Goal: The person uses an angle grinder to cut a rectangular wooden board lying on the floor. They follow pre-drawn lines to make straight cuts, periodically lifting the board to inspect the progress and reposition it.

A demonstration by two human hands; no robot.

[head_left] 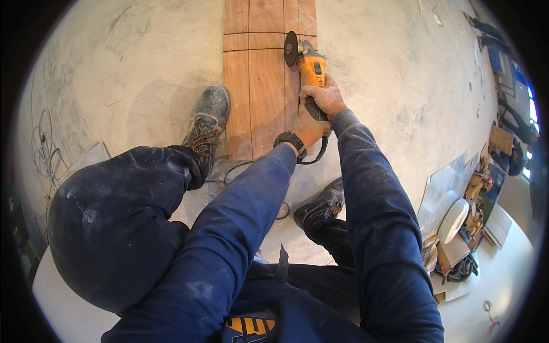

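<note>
An orange angle grinder with a dark cutting disc is held over the right side of a reddish wooden board. My left hand, with a watch on its wrist, wraps round the grinder's black rear end. Ahead of it, my right hand grips the orange body. The disc stands edge-on near a dark line across the board; whether it touches the wood I cannot tell. Several dark lines run along and across the board. A black cord loops from the grinder's rear below my left hand.
My left shoe stands beside the board's left edge, my right shoe below its right corner. Cables lie on the floor at far left. Along the right are a sheet, cardboard scraps and clutter. People's dark-clothed legs show at the far right.
</note>
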